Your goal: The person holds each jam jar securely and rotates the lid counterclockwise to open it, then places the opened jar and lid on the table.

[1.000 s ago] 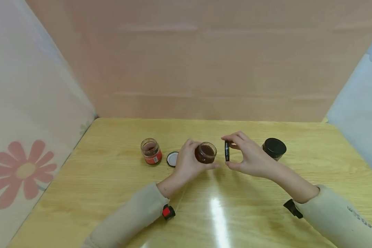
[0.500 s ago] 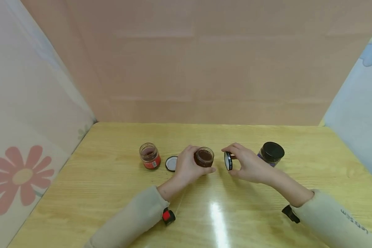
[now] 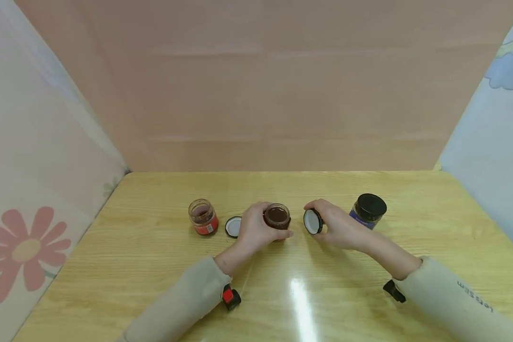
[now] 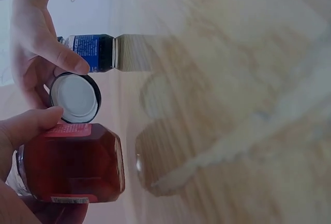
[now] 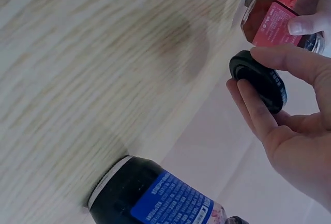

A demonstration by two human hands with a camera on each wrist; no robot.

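Observation:
My left hand (image 3: 253,229) grips a glass jar (image 3: 278,214) of dark reddish-brown jam-like filling, its mouth uncovered. A red label (image 4: 70,130) shows on it in the left wrist view; whether its base touches the table is unclear. To its right, my right hand (image 3: 341,229) pinches a black jar lid (image 5: 258,80) by the rim, thumb on one side and fingers on the other. The lid stands on edge, apart from the jar, its white underside (image 4: 76,99) turned toward the left hand. Part of the lid is hidden behind the right fingers.
Left of the left hand stands another uncovered jar (image 3: 204,219) with a red label. A second lid (image 3: 232,227) lies white side up between them, partly covered by the hand. Behind the right hand stands a black-capped jar (image 3: 370,205) with a blue label (image 5: 170,199).
The right hand has turned the lid from edge-on so that its white underside faces the jar and camera. The left hand keeps its grip on the jar. The head view has shifted slightly.

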